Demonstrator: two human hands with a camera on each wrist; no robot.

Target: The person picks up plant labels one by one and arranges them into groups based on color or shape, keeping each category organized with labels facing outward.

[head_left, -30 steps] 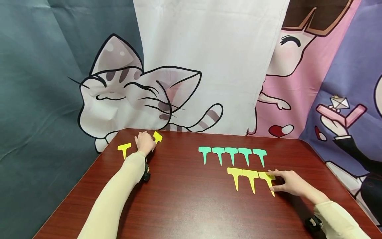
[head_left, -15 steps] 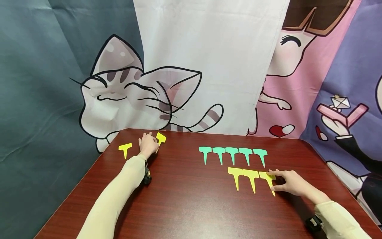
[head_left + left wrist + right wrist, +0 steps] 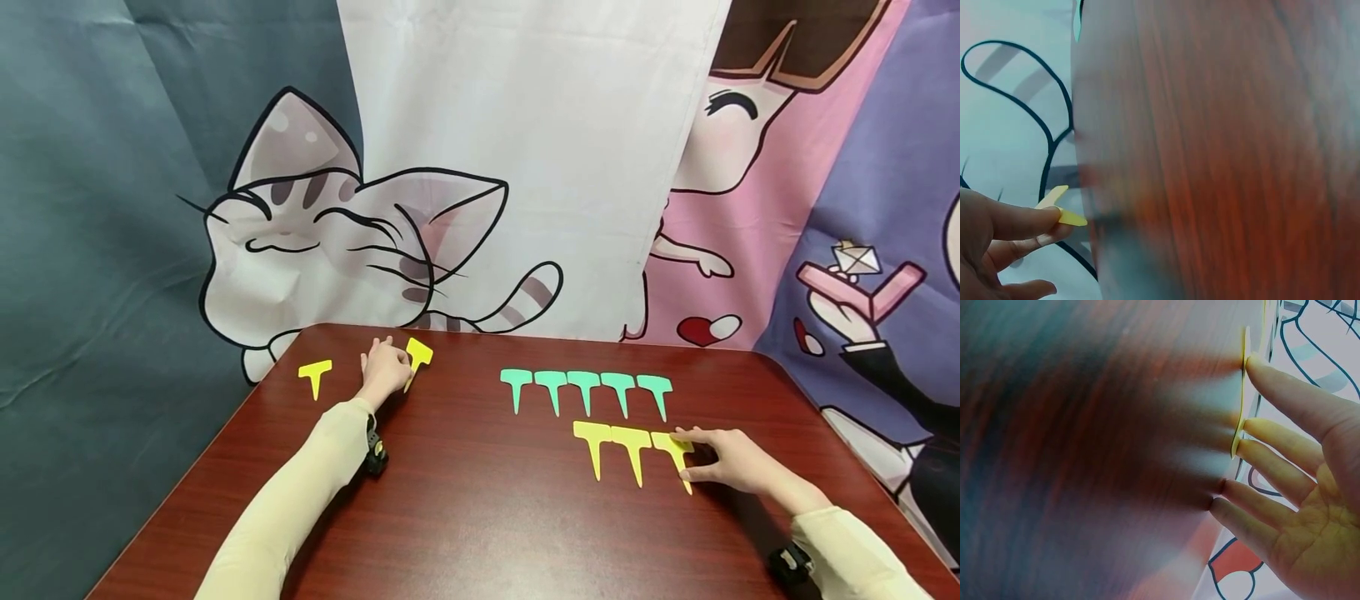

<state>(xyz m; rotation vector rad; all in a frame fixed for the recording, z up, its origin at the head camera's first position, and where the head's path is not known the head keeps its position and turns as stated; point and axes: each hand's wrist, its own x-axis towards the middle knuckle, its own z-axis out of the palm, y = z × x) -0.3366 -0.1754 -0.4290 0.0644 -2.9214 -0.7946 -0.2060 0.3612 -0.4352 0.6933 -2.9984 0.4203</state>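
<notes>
Toward the table's far left, my left hand (image 3: 386, 368) pinches a yellow T-shaped plant label (image 3: 418, 353) between thumb and finger. The left wrist view shows that yellow label (image 3: 1072, 217) at the fingertips, partly covered by the thumb. My right hand (image 3: 727, 458) rests at the right end of a yellow row, its spread, fairly straight fingers touching the last label (image 3: 672, 443). In the right wrist view, fingertips meet that thin label (image 3: 1241, 406) edge-on, flat on the table. Left of it lie two more yellow labels, one (image 3: 630, 437) beside the other (image 3: 592, 430).
Behind the yellow row, several green T-shaped labels (image 3: 583, 380) lie side by side. A lone yellow label (image 3: 315, 372) lies near the left edge. The dark red wooden table (image 3: 465, 500) ends at a printed cartoon cloth (image 3: 600, 167) at the back.
My left hand has moved a little to the right and nearer, carrying the yellow plant label with it. The right hand stays in place on its label.
</notes>
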